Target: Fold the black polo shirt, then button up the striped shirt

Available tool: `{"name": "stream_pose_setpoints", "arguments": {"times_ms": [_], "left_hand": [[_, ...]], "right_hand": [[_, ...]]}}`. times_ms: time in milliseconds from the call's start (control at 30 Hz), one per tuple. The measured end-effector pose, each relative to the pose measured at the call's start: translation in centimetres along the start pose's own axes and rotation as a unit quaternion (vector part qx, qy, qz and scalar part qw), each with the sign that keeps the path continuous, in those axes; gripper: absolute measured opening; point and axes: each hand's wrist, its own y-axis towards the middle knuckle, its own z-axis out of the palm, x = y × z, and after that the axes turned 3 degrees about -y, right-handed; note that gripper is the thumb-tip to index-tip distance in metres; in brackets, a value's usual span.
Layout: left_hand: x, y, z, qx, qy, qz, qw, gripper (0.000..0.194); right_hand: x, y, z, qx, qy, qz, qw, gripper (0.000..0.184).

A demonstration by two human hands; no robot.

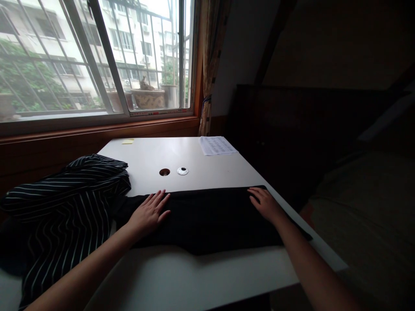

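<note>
A black garment (210, 220), its exact kind unclear, lies flat and folded lengthwise across the white table. My left hand (149, 214) rests flat on its left part, fingers spread. At its far right corner my right hand (264, 203) lies palm down, fingers stretched out on the cloth. Neither hand grips anything. Beside my left arm, a black striped garment (71, 207) with thin white lines lies bunched up and hangs over the table's left side. The black cloth reaches to the striped one; I cannot tell whether they are joined.
The white table (155, 276) has a round hole (164, 172) with a round cover (182, 171) next to it. Printed papers (217, 145) lie at the far right corner, a yellow note (127, 141) at the far left. Beyond are a barred window (145, 56) and a tied curtain (207, 86).
</note>
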Motion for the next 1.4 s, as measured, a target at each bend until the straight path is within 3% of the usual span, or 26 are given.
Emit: {"name": "stream_pose_setpoints", "arguments": {"times_ms": [233, 367, 433, 533, 733, 967, 1067, 1400], "left_hand": [[3.6, -2.2, -0.6, 0.006, 0.029, -0.057, 0.998, 0.063], [6.3, -2.5, -1.7, 0.037, -0.048, -0.124, 0.99, 0.058], [7.6, -2.4, -2.4, 0.023, -0.07, -0.155, 0.985, 0.058], [9.6, -2.3, -3.2, -0.001, -0.025, -0.148, 0.989, 0.051], [12.8, -2.0, -3.6, 0.076, -0.029, -0.176, 0.981, 0.035], [11.0, -2.1, -4.2, 0.042, 0.08, -0.177, 0.98, 0.026], [10.1, -2.3, -4.1, 0.052, 0.119, -0.18, 0.975, 0.024], [8.7, -1.1, -5.8, 0.088, 0.107, -0.196, 0.971, 0.03]], "right_hand": [[0.0, -0.1, 0.0, 0.003, -0.01, 0.002, 1.0, 0.037], [-0.1, -0.1, 0.0, 0.002, -0.013, -0.001, 1.0, 0.037], [-0.1, -0.1, 0.1, 0.0, -0.013, -0.003, 1.0, 0.037], [-0.2, -0.1, 0.2, -0.003, -0.013, -0.003, 1.0, 0.036], [-0.4, 0.0, 0.3, -0.001, -0.01, -0.002, 1.0, 0.037], [-0.2, -0.1, 0.2, -0.002, -0.012, 0.0, 1.0, 0.037], [-0.1, -0.1, 0.0, 0.002, -0.012, 0.0, 1.0, 0.037], [0.3, -0.1, -0.2, -0.003, -0.015, -0.001, 1.0, 0.037]]}}
